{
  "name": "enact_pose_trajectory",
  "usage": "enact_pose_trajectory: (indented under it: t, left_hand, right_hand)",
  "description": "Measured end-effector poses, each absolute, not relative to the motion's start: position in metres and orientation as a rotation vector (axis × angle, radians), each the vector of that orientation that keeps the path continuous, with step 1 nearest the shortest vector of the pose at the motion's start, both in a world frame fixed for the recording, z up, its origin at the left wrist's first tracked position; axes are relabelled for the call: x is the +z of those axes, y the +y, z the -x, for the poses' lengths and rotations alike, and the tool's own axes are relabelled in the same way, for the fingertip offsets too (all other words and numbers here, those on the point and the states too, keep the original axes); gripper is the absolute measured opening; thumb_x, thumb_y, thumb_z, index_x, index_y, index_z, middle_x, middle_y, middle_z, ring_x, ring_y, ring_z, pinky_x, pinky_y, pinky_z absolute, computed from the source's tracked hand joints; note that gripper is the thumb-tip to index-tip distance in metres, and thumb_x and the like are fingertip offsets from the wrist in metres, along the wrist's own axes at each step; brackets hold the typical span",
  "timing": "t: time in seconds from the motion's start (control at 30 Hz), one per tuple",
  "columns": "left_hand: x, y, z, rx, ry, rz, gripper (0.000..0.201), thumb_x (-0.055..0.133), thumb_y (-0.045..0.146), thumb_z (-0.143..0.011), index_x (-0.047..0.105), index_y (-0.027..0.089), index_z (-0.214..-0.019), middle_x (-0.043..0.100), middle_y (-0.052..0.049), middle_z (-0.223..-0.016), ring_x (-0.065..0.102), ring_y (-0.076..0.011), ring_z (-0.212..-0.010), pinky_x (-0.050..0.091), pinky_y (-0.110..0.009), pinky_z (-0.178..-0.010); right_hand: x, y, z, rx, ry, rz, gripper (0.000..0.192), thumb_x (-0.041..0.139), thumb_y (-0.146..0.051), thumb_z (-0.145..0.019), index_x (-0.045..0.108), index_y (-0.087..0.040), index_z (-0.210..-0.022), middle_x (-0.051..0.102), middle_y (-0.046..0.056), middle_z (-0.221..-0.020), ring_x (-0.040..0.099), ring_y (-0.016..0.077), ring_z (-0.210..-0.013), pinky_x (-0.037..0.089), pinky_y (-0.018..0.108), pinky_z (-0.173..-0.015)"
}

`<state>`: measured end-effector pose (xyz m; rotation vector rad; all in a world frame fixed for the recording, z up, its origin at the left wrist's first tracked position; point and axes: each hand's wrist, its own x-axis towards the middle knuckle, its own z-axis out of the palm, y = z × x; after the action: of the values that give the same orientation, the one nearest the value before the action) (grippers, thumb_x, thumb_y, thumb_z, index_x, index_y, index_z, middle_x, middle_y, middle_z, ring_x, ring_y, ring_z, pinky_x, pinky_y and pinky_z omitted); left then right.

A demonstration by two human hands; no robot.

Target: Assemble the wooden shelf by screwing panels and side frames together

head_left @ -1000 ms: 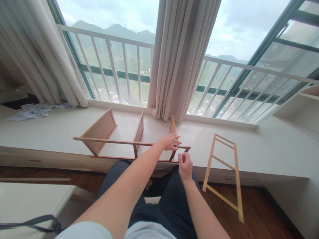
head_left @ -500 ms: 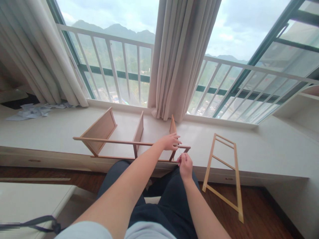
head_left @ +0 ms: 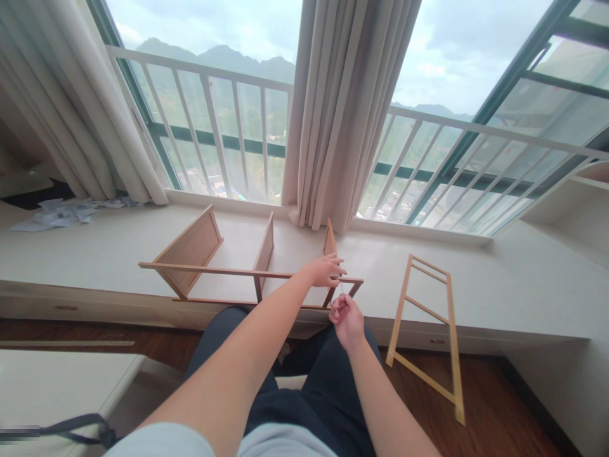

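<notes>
Your right hand [head_left: 347, 317] is curled shut around a thin metal tool [head_left: 341, 287], probably a hex key, though it is too slim to tell for sure; its shaft rises to the end of the front rail of the wooden shelf frame [head_left: 247, 273]. Your left hand [head_left: 326, 271] rests on that same rail end, fingers loosely bent over it, steadying the corner just beside the tool.

The shelf frame lies on its side on the white window ledge [head_left: 499, 298], near the front edge. By the look of it, three shelf boards are already joined to one ladder-shaped side, and you are working on the fastener at the right-hand corner. The second side frame [head_left: 425, 336] is not yet attached: it leans well apart to the right, its top on the ledge and its foot on the dark wooden floor [head_left: 499, 412]. So you seem about halfway, with that side left to fit.

Beyond, pale curtains [head_left: 342, 108] hang before tall windows with a white railing [head_left: 214, 120], hills and cloud outside. Crumpled white paper [head_left: 61, 212] lies far left on the ledge. Your dark trousers [head_left: 314, 387] fill the foreground.
</notes>
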<state>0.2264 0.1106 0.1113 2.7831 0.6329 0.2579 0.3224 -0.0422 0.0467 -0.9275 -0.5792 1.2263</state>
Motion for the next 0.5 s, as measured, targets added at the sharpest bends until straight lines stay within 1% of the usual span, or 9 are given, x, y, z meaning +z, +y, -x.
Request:
enact_pose_trajectory:
  t: [0.17, 0.33, 0.43, 0.5]
  left_hand:
    - [0.113, 0.11, -0.226, 0.253, 0.621, -2.797, 0.045, 0.062, 0.031, -0.084, 0.065, 0.03, -0.129, 0.042, -0.003, -0.153, 0.028, -0.0292, -0.147, 0.034, -0.043, -0.116]
    - [0.115, 0.109, -0.226, 0.248, 0.614, -2.788, 0.045, 0.062, 0.031, -0.084, 0.065, 0.029, -0.129, 0.042, -0.004, -0.154, 0.028, -0.0297, -0.147, 0.035, -0.044, -0.116]
    - [0.114, 0.11, -0.226, 0.257, 0.613, -2.781, 0.045, 0.062, 0.031, -0.084, 0.065, 0.03, -0.129, 0.042, -0.004, -0.154, 0.028, -0.0298, -0.146, 0.035, -0.045, -0.116]
    - [0.112, 0.111, -0.226, 0.257, 0.612, -2.781, 0.045, 0.062, 0.031, -0.084, 0.065, 0.03, -0.129, 0.042, -0.004, -0.154, 0.029, -0.0297, -0.146, 0.035, -0.044, -0.115]
  right_hand:
    - [0.049, -0.045, -0.321, 1.279, -0.608, 0.839, 0.021, 0.053, -0.039, -0.085, 0.042, -0.024, -0.077, 0.046, -0.004, -0.064, 0.035, 0.0109, -0.046, 0.029, 0.022, -0.042]
    - [0.043, -0.043, -0.322, 1.278, -0.561, 0.913, 0.025, 0.056, -0.046, -0.084, 0.044, -0.024, -0.083, 0.05, -0.005, -0.063, 0.035, 0.0095, -0.043, 0.027, 0.02, -0.039]
    - [0.038, -0.04, -0.326, 1.123, -0.633, 1.119, 0.034, 0.055, -0.056, -0.085, 0.042, -0.024, -0.084, 0.054, -0.005, -0.063, 0.037, 0.0095, -0.041, 0.027, 0.021, -0.038]
    - [0.035, -0.038, -0.33, 0.889, -0.76, 1.284, 0.039, 0.054, -0.06, -0.085, 0.04, -0.024, -0.081, 0.051, -0.006, -0.06, 0.037, 0.01, -0.041, 0.028, 0.022, -0.039]
